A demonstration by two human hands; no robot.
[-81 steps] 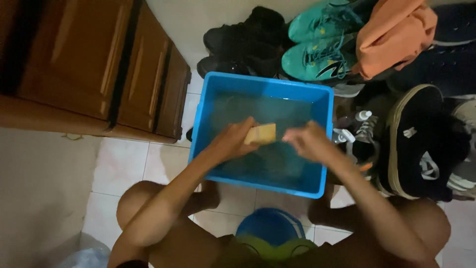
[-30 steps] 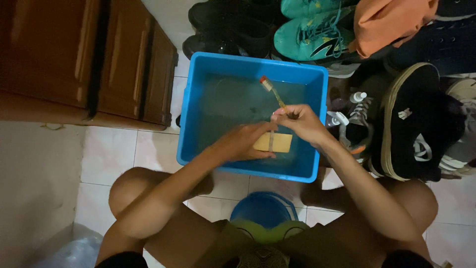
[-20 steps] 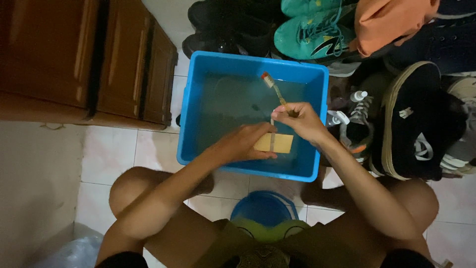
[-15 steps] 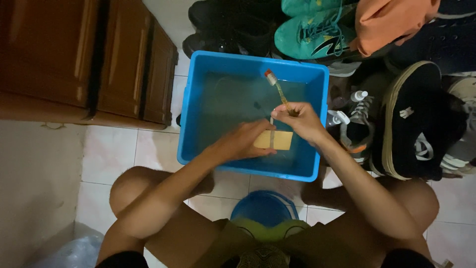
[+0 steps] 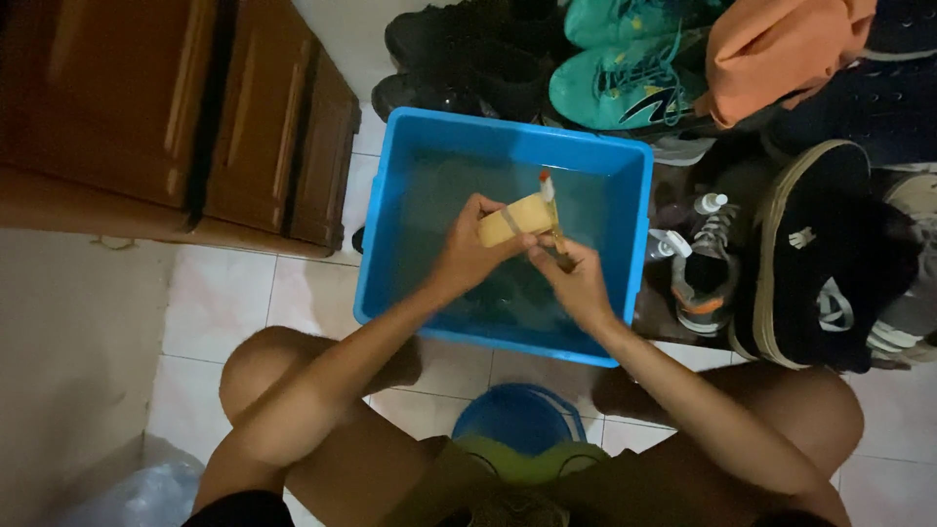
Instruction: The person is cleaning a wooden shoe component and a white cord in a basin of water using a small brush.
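Note:
A blue plastic tub (image 5: pixel 636 256) with water in it stands on the tiled floor in front of me. My left hand (image 5: pixel 467 258) grips a yellow rectangular block (image 5: pixel 517 217) above the water. My right hand (image 5: pixel 576 278) holds a thin toothbrush (image 5: pixel 550 210) by its handle, and the brush head rests against the block's right end. Both hands are over the middle of the tub.
A brown wooden cabinet (image 5: pixel 185 117) stands on the left. Several shoes lie beyond and right of the tub: black ones (image 5: pixel 459 59), teal sneakers (image 5: pixel 625 83), a dark sneaker (image 5: pixel 820 254). An orange cloth (image 5: pixel 781 49) lies on them. A small blue bucket (image 5: pixel 517 420) sits between my knees.
My left hand lifted the yellow block up and toward the tub's middle. My right hand came in closer, bringing the toothbrush against the block. The camera shifted slightly.

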